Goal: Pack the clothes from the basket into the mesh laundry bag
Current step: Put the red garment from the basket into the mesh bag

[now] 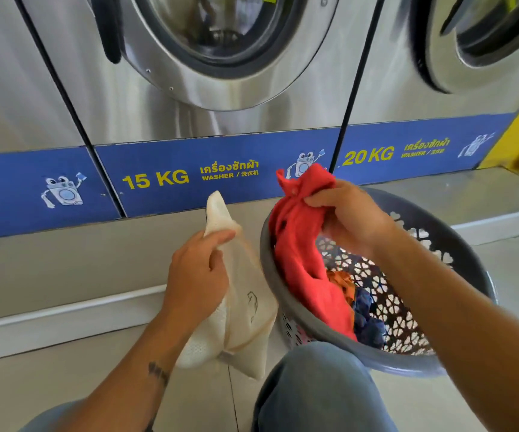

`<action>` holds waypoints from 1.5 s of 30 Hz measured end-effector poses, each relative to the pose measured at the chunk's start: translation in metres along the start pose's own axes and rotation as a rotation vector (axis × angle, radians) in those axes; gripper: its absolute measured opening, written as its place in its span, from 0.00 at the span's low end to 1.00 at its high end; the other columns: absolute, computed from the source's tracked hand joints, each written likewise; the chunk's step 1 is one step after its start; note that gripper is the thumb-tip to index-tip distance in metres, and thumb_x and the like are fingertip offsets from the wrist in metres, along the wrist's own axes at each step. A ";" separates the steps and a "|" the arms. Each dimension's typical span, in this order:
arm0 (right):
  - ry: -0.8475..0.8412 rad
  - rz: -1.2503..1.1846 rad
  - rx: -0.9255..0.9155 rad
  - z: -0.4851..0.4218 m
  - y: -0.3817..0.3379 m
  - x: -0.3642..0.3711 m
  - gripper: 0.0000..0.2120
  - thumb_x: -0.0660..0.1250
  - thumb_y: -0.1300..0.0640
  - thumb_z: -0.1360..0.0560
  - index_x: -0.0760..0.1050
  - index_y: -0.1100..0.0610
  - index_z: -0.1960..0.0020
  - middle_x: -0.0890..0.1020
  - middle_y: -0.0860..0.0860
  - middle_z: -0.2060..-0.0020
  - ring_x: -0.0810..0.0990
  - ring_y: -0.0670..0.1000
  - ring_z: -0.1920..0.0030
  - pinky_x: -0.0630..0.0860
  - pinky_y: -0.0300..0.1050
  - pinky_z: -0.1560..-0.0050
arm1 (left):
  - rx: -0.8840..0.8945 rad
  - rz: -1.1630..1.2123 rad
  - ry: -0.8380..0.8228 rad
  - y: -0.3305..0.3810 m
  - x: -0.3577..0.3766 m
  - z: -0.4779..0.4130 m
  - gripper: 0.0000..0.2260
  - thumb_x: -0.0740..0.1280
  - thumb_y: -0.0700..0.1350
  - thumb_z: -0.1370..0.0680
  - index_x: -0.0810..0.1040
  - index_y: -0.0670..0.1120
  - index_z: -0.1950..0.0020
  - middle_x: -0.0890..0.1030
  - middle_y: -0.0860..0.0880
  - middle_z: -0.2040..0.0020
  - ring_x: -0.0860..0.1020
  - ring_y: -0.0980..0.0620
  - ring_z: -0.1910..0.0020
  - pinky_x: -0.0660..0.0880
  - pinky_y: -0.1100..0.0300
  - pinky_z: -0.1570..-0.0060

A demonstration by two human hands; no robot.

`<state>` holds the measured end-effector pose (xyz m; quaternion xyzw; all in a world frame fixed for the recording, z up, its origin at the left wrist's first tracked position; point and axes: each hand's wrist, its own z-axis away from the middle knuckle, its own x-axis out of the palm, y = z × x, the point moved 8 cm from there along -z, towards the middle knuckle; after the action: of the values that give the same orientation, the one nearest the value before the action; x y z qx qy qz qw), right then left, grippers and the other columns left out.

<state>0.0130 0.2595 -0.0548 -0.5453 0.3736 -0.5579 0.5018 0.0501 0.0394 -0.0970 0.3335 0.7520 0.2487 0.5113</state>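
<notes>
My left hand grips the upper edge of a cream mesh laundry bag, which hangs down to the floor left of the basket. My right hand is shut on a red garment, lifted above the grey perforated basket. The garment's lower end still trails inside the basket. Orange and dark blue clothes lie at the basket's bottom.
Steel washing machines with round doors stand right in front, with a blue band marked 15 KG and 20 KG. A raised concrete plinth runs under them. My knees in jeans are at the bottom, on a tiled floor.
</notes>
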 end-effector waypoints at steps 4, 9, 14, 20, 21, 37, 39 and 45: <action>-0.075 0.264 0.014 0.018 0.031 0.051 0.13 0.64 0.71 0.23 0.74 0.61 0.41 0.81 0.58 0.53 0.81 0.52 0.57 0.77 0.47 0.57 | 0.021 0.074 0.075 0.007 -0.019 0.011 0.22 0.62 0.30 0.25 0.82 0.51 0.39 0.81 0.54 0.45 0.78 0.53 0.47 0.72 0.61 0.44; -0.263 1.040 -0.080 0.025 0.074 0.085 0.25 0.72 0.62 0.30 0.69 0.55 0.36 0.87 0.47 0.58 0.82 0.46 0.53 0.80 0.48 0.47 | -0.065 0.118 0.097 -0.008 -0.040 0.016 0.20 0.61 0.31 0.24 0.82 0.50 0.41 0.81 0.54 0.45 0.76 0.58 0.48 0.68 0.69 0.48; 0.049 1.039 -0.309 0.021 0.048 0.063 0.18 0.69 0.68 0.32 0.77 0.50 0.46 0.82 0.46 0.58 0.80 0.47 0.55 0.78 0.47 0.52 | -0.123 0.142 0.073 -0.023 -0.048 0.018 0.18 0.62 0.34 0.23 0.82 0.52 0.41 0.80 0.58 0.46 0.75 0.61 0.48 0.65 0.78 0.51; 0.142 0.874 0.258 0.007 0.111 0.006 0.54 0.78 0.37 0.41 0.58 0.48 0.22 0.70 0.56 0.29 0.72 0.59 0.31 0.68 0.56 0.29 | -0.064 0.143 0.076 -0.016 -0.043 0.015 0.18 0.62 0.34 0.23 0.83 0.52 0.42 0.80 0.58 0.45 0.75 0.63 0.46 0.63 0.83 0.50; 0.105 0.725 0.305 0.008 0.121 0.004 0.51 0.77 0.36 0.41 0.63 0.51 0.24 0.75 0.54 0.33 0.77 0.56 0.35 0.72 0.55 0.30 | -0.056 0.127 0.074 -0.016 -0.042 0.014 0.18 0.62 0.34 0.23 0.82 0.52 0.41 0.80 0.57 0.44 0.74 0.62 0.46 0.62 0.83 0.50; -0.028 1.239 -0.523 0.040 0.056 0.101 0.11 0.70 0.56 0.31 0.78 0.51 0.49 0.83 0.46 0.57 0.80 0.52 0.57 0.77 0.52 0.55 | -0.120 0.176 0.056 -0.015 -0.039 0.010 0.18 0.62 0.35 0.22 0.82 0.53 0.40 0.80 0.58 0.45 0.76 0.61 0.47 0.65 0.80 0.51; -0.299 1.493 -0.378 0.036 0.091 0.110 0.15 0.68 0.49 0.29 0.80 0.47 0.43 0.85 0.43 0.49 0.82 0.51 0.48 0.76 0.52 0.47 | -0.159 0.199 0.059 -0.021 -0.041 0.008 0.19 0.61 0.35 0.22 0.82 0.56 0.42 0.80 0.60 0.45 0.75 0.63 0.47 0.65 0.82 0.52; 0.056 1.168 -0.528 0.030 0.057 0.075 0.21 0.67 0.59 0.31 0.79 0.50 0.38 0.81 0.48 0.43 0.77 0.53 0.41 0.75 0.53 0.38 | -0.155 0.145 -0.016 -0.026 -0.033 0.008 0.22 0.60 0.33 0.23 0.82 0.56 0.41 0.78 0.61 0.45 0.72 0.64 0.46 0.62 0.82 0.52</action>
<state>0.0583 0.1791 -0.0882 -0.3426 0.7468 -0.0957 0.5619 0.0597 -0.0023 -0.0984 0.3484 0.7004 0.3398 0.5222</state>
